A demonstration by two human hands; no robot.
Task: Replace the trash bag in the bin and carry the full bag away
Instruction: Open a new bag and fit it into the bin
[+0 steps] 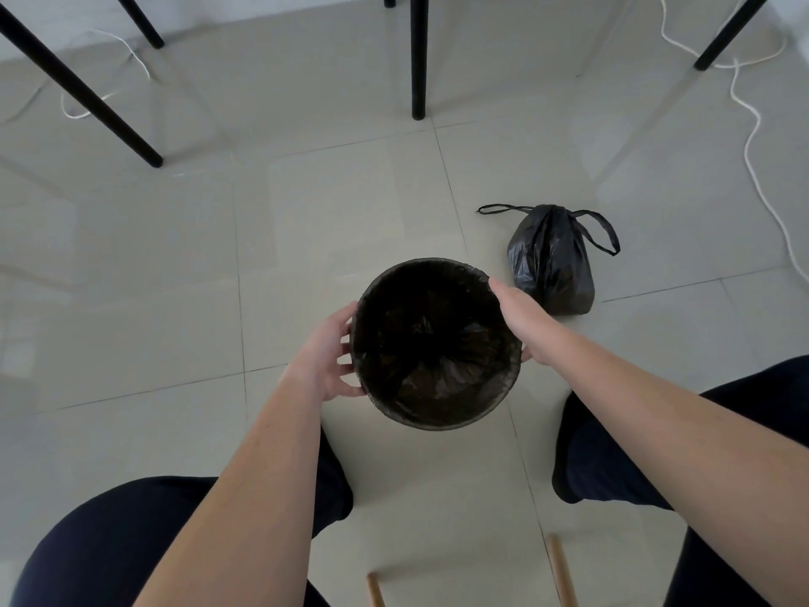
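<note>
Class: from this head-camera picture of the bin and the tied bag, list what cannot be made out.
All head view.
Bin: outer wall and base, hidden below its rim.
Full bag: contents, hidden by opaque black plastic.
Right hand: most fingers, hidden under the hand itself.
Table legs: tops cut off by the top edge.
White cable: end cut off by the right edge.
</note>
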